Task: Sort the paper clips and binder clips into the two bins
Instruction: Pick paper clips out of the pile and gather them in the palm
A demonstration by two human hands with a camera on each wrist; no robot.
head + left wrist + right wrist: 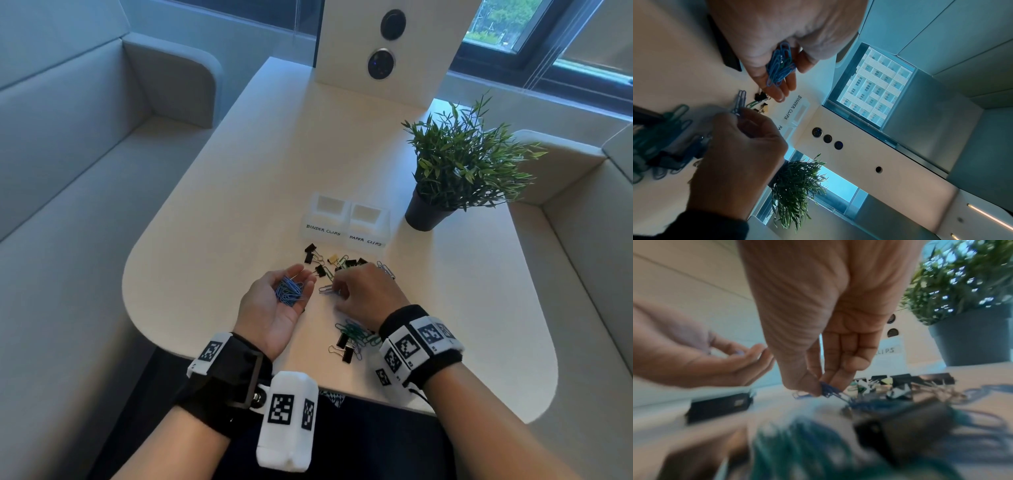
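The left hand (274,301) is lying palm-up over the table (212,219), fingers loosely cupping a heap of blue paper clips (289,291) — too tangled to count. The right hand (368,294) is reaching down beside it, thumb and fingertips pinching a few blue paper clips against the tabletop (327,289); the right wrist view is showing that pinch (826,389) but is too blurred for a number. Two white bins are standing side by side at the far end of the spread: one labelled BINDER CLIPS (325,217), one labelled PAPER CLIPS (368,228). Just before them, black binder clips (312,257) and one pale yellow one are lying mixed with green clips. A second pile (352,337) — green and blue paper clips plus two black binder clips — is sitting near the right wrist. One potted plant (455,168) is standing right of the bins.
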